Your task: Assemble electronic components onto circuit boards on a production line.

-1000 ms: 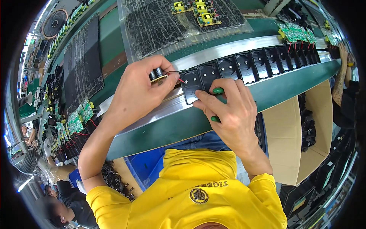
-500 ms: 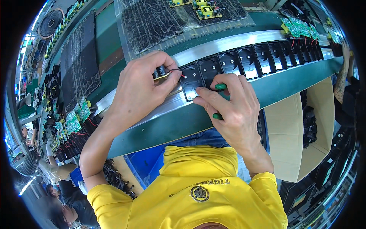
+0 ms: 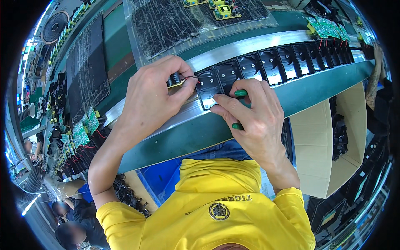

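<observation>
In my left hand (image 3: 152,89), thumb and fingers pinch a small circuit board (image 3: 175,79) with dark cylindrical parts. Thin red and dark wires (image 3: 192,77) run from it to the upper left corner of a black plastic case (image 3: 210,88), the nearest one in a row. My right hand (image 3: 260,114) is closed around a green-handled hand tool (image 3: 240,93), whose working end is hidden. Thumb and index fingertip of that hand rest at the case's lower right edge. The case lies on a metal rail (image 3: 193,109) along the bench.
More black cases (image 3: 275,64) continue rightward along the rail. Green circuit boards (image 3: 327,29) with red wires sit at the far right, others (image 3: 85,125) at left. A dark mat (image 3: 166,29) carries yellow-topped boards. An open cardboard box (image 3: 310,150) stands below the bench.
Both hands stay almost where they were, with the wires shifted only slightly at the case corner. At the lower left, people in the background have moved.
</observation>
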A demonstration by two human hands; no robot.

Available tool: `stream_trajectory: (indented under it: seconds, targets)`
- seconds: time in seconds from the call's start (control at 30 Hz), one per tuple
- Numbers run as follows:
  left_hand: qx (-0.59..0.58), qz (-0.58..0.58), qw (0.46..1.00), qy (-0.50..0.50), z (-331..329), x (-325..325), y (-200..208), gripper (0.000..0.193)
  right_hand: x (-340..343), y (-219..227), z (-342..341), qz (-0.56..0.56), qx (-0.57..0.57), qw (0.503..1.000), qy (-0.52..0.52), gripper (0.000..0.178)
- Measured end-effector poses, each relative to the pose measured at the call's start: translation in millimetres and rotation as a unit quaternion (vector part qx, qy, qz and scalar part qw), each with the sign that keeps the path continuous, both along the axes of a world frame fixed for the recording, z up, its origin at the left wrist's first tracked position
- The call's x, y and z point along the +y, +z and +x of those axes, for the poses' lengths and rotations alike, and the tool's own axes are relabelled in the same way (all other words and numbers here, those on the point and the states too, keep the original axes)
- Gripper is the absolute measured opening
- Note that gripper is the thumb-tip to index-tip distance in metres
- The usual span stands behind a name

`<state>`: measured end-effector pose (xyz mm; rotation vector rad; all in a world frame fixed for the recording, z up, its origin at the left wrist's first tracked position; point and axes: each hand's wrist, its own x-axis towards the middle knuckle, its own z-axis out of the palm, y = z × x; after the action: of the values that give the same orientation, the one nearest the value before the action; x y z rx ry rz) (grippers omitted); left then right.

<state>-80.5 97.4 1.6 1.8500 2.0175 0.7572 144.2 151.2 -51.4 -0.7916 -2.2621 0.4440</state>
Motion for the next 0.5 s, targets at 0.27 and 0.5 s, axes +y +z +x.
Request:
stream_trajectory:
  seconds: [0.27, 0.5]
  targets:
    - [0.029, -0.019, 0.999, -0.027, 3.8, 2.9, 0.1, 0.009, -0.5, 3.1, -0.1, 0.009, -0.017, 1.0, 0.004, 0.036]
    - [0.036, -0.014, 0.996, -0.084, -11.2, 1.1, -1.2, 0.003, 8.8, 53.8, 6.1, -0.28, 0.264, 0.92, 0.073, 0.07]
